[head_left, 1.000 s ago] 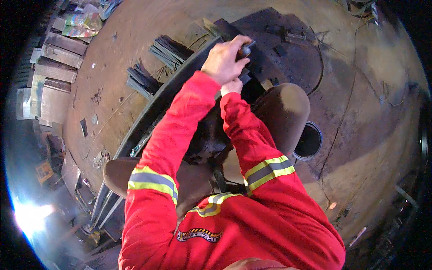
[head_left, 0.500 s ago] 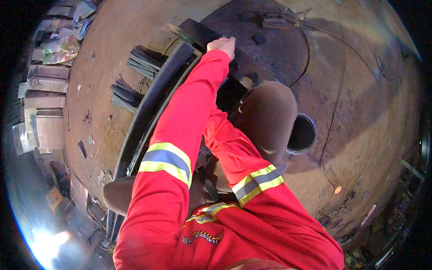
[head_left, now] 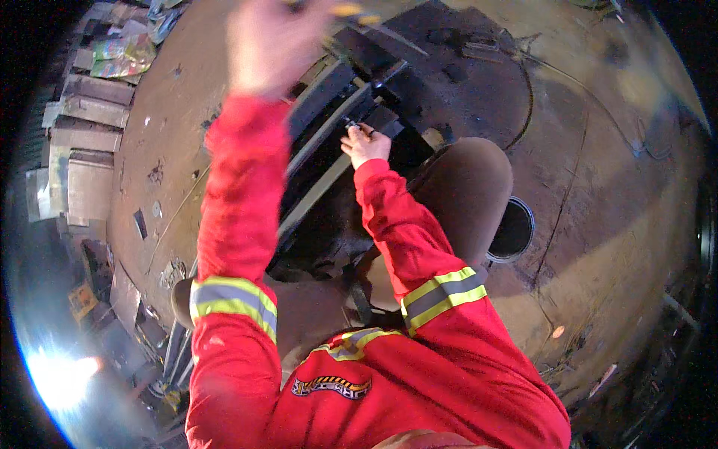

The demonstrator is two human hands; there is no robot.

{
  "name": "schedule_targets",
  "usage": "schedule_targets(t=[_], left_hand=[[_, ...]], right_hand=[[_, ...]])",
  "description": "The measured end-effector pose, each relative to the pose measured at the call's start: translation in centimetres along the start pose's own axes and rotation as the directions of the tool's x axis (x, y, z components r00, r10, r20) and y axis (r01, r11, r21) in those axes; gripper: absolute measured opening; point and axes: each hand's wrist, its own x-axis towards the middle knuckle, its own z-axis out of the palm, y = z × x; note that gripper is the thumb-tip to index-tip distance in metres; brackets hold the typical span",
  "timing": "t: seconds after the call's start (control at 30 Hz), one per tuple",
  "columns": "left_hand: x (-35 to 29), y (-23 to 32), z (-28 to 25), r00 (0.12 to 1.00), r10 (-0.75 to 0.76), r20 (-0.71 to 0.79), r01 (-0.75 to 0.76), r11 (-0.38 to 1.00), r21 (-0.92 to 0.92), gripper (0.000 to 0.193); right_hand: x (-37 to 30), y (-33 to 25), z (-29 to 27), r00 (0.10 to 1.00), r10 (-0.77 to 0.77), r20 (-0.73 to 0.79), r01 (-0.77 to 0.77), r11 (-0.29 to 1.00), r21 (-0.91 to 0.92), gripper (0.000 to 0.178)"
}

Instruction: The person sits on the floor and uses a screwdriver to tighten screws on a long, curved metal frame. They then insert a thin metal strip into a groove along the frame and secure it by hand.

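Observation:
My left hand (head_left: 277, 45) is lifted at the top edge, smeared by motion and partly cut off, so its fingers cannot be read. Right beside it shows a blurred yellow-and-black object (head_left: 353, 12); whether the hand holds it is unclear. My right hand (head_left: 366, 145) is closed in a pinch at the long dark metal bars (head_left: 323, 184), its fingertips on a small shiny metal piece (head_left: 351, 123). The bars run slantwise in front of me, between my legs. Around their far end lie dark blocky metal parts (head_left: 390, 73).
To the right of my knee (head_left: 471, 198) is a round dark container (head_left: 513, 230). A cable (head_left: 572, 71) crosses the brown floor at the far right. Flattened cardboard (head_left: 93, 183) lies along the left, and a bright light (head_left: 63, 378) glares at lower left.
My left hand has risen from the bars' far end toward the upper left. My right hand, formerly hidden beneath the left sleeve, now shows at the bars. The yellow-and-black object has appeared.

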Motion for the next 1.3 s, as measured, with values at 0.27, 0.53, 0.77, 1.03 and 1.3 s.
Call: schedule_targets(t=[0.27,0.53,0.77,1.03,1.3], left_hand=[[-24.8,-8.8,-7.8,0.458,-0.695,0.554,0.852,0.165,-0.496,0.039],[-26.8,-12.0,0.6,0.861,-0.466,0.205,0.46,0.884,0.082,0.025],[-26.8,-13.2,1.0,0.838,-0.513,0.185,0.499,0.859,0.115,0.026],[-26.7,-13.3,1.2,0.872,-0.467,0.149,0.453,0.884,0.117,0.025],[-25.7,-14.3,2.1,0.904,-0.386,0.185,0.381,0.922,0.064,0.026]], right_hand=[[-0.4,-1.4,1.2,0.992,0.08,-0.096,-0.08,0.997,0.004,0.012],[0.3,-1.4,0.8,0.994,-0.061,-0.094,0.05,0.992,-0.115,0.013],[0.5,-1.2,0.5,0.993,-0.044,-0.108,0.036,0.996,-0.076,0.015],[0.6,-1.0,0.3,0.993,-0.076,-0.086,0.066,0.991,-0.115,0.014],[1.5,-0.1,0.2,0.983,-0.167,-0.081,0.159,0.982,-0.1,0.012]])
